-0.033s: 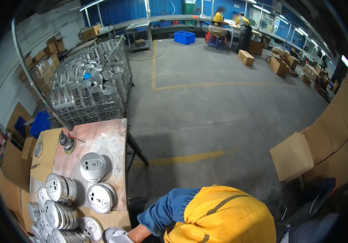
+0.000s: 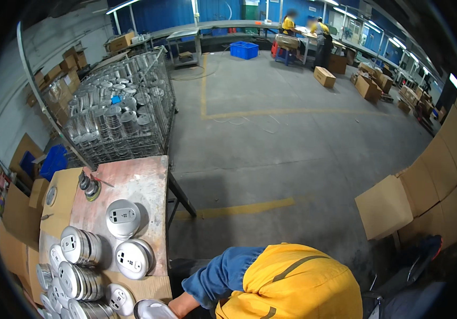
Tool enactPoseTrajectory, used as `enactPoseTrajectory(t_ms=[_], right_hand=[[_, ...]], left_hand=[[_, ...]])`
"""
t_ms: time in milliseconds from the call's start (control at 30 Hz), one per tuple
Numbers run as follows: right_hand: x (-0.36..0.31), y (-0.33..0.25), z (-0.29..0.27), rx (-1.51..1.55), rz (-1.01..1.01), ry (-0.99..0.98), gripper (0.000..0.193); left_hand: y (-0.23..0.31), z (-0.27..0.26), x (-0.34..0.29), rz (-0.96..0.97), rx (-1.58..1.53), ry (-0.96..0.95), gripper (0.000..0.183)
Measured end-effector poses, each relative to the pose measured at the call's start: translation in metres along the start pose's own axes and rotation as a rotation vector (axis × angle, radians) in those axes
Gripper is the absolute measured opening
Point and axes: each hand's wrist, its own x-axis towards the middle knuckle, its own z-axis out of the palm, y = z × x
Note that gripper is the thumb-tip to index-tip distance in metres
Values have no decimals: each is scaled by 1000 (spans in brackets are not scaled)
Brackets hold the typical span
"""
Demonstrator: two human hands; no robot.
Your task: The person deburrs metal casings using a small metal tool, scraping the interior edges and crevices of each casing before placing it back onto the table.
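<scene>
Neither my left hand nor my right hand shows in the head view. Close by, a person in a yellow vest [image 2: 303, 282] with a blue sleeve [image 2: 215, 279] bends at the table's near end. That person's hand [image 2: 180, 307] is at a round white-silver piece [image 2: 153, 309] at the lower edge; the fingers are mostly hidden. Beside it lies a similar round piece [image 2: 119, 299] with dark marks on its face. Two more groups, a white round piece [image 2: 123, 215] and a tilted one [image 2: 131, 259], rest on the board. Several stacks [image 2: 74, 279] of such pieces crowd the left.
A dark hand tool with a round pad [image 2: 87, 186] stands on the worn table [image 2: 146, 178]. Behind is a wire cage [image 2: 167, 101] full of shiny metal cans. Cardboard boxes [image 2: 383, 207] rise at right, a blue crate [image 2: 244, 50] sits far off, and two people work beyond.
The whole view has shifted very slightly. The round piece at the person's hand shows its pale face at a slightly different angle. The other pieces stay where they were.
</scene>
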Motion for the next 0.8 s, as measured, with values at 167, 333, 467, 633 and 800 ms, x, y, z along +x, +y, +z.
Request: enactPoseTrajectory(t_ms=[167, 333, 467, 633, 800], right_hand=[[-4, 16, -16, 104, 224, 404, 13], [-26, 79, -33, -110, 285, 477, 16], [-36, 103, -40, -179, 333, 384, 17], [-34, 103, -39, -179, 402, 330, 16], [-31, 101, -39, -180, 402, 328, 15]], left_hand=[[12, -34, 5, 119, -23, 68, 55], [-11, -121, 54, 411, 1009, 420, 39], [-16, -136, 60, 515, 1264, 440, 37], [-16, -132, 55, 598, 1287, 398, 39], [-16, -124, 47, 680, 1312, 346, 41]])
